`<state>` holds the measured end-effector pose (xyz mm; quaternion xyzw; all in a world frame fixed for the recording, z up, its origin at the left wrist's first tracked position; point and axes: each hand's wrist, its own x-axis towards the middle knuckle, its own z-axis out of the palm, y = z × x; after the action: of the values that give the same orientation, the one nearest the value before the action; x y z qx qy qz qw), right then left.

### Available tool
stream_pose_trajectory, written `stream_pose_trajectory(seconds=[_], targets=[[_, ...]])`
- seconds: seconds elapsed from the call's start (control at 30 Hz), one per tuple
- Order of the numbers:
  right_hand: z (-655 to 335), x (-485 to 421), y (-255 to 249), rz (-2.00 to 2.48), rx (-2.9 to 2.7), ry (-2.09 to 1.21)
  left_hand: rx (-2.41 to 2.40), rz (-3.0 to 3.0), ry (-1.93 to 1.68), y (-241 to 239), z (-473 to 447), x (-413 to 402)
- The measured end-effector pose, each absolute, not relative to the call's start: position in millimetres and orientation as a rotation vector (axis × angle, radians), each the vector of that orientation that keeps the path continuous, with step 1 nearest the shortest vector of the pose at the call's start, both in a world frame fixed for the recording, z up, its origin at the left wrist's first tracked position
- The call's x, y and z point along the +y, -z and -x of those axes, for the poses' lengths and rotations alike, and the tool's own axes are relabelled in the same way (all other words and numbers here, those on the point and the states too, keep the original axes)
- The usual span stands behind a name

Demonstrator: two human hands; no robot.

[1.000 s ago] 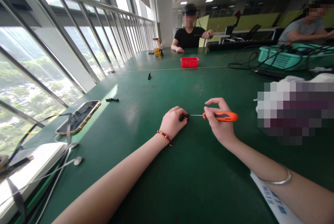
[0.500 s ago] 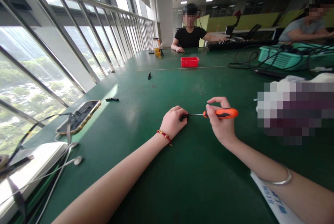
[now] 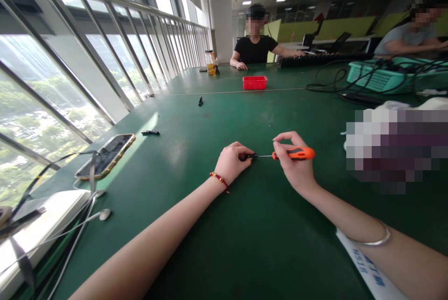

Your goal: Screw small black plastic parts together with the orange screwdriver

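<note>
On the green table (image 3: 224, 244), my left hand (image 3: 231, 160) is closed around a small black part (image 3: 248, 156), mostly covered by the fingers. My right hand (image 3: 296, 162) grips an orange and black screwdriver (image 3: 301, 153) by its handle, held level. Its thin metal shaft points left, and the tip meets the right end of the black part. Whether the tip sits inside the part is too small to tell. Two more black pieces lie beyond my left hand: a long one (image 3: 150, 133) and a smaller one (image 3: 200, 101).
A phone (image 3: 107, 156) and white earphones (image 3: 104, 215) lie at the left by the railing. Farther off stand a red tray (image 3: 255, 83) and a jar (image 3: 210, 63). A teal basket (image 3: 367, 77) with cables is at the right. One person sits opposite, another at far right.
My right hand and the screwdriver have shifted slightly left, and its handle has turned a little. The black part has tilted slightly in my left hand, which otherwise stays put.
</note>
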<state>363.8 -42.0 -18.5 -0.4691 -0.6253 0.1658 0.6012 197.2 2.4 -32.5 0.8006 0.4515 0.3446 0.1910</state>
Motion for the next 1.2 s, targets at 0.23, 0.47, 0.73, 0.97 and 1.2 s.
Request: stream_pose_trajectory(seconds=[0.23,0.47,0.73,0.97,1.2], targets=[[-365.0,-44.6,15.8,1.042,-1.396,-0.306,1.332,-2.178,-1.026,32.2,-196.3,2.9],[-363.7,-46.1,20.2,0.964,-1.46,-0.488,1.358,-2.141,-1.059,33.4,-195.1,5.6],[-364.2,-43.7,21.9,0.978,-1.465,-0.529,1.359,-2.153,-1.056,33.3,-195.3,5.1],[-365.8,-45.3,22.4,0.969,-1.446,-0.514,1.361,-2.146,-1.039,33.1,-195.2,5.0],[-364.2,-43.4,20.1,0.977,-1.463,-0.573,1.354,-2.157,-1.033,32.9,-195.2,4.8]])
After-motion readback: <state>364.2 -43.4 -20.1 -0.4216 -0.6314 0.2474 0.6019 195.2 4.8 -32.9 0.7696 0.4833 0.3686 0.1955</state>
